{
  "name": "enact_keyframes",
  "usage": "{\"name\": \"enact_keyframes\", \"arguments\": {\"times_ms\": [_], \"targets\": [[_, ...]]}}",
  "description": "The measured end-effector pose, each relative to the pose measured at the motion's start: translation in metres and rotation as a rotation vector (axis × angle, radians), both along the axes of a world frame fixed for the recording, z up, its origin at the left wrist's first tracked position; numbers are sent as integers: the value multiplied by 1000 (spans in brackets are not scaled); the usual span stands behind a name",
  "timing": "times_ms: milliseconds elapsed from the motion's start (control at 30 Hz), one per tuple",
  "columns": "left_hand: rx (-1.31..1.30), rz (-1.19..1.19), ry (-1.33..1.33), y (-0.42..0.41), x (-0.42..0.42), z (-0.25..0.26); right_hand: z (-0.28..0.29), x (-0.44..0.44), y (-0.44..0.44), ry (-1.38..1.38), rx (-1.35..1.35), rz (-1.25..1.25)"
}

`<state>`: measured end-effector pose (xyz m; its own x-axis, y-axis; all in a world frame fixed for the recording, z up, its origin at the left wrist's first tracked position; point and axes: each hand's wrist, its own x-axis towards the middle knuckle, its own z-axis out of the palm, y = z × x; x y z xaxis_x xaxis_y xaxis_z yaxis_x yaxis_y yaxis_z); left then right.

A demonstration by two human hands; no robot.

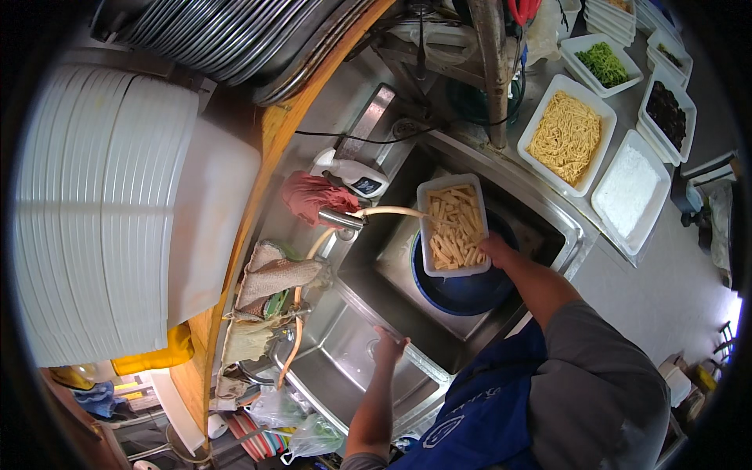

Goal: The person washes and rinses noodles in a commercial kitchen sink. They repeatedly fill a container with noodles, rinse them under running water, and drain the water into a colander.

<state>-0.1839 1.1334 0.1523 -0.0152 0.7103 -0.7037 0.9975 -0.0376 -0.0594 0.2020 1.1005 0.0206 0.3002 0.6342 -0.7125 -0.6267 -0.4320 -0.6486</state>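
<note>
My right hand grips the near right edge of a white plastic tub filled with pale yellow food strips. The tub is over a round blue basin in the deeper sink bowl. From the tap a beige rubber hose reaches to the tub's left rim, and a thin stream seems to fall onto the strips. On the steel divider between the two sink bowls rests my left hand, fingers apart, holding nothing.
A red cloth and a white spray bottle lie behind the sink. Tubs of noodles, chopped greens and white food line the right counter. Stacked white tubs and metal trays crowd a wood-edged shelf.
</note>
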Motion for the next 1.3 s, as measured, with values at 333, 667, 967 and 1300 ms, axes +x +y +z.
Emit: {"name": "enact_keyframes", "arguments": {"times_ms": [333,667,967,1300], "targets": [[-24,9,5,2,5,5,5,5,-14,-31,71,65],[16,-48,-102,3,-5,-2,-3,3,-21,8,98,56],[58,-113,-145,0,-19,-17,-6,-31,-50,80,165,227],[323,-222,-166,3,-12,13,38,-90,-90,119,96,342]]}}
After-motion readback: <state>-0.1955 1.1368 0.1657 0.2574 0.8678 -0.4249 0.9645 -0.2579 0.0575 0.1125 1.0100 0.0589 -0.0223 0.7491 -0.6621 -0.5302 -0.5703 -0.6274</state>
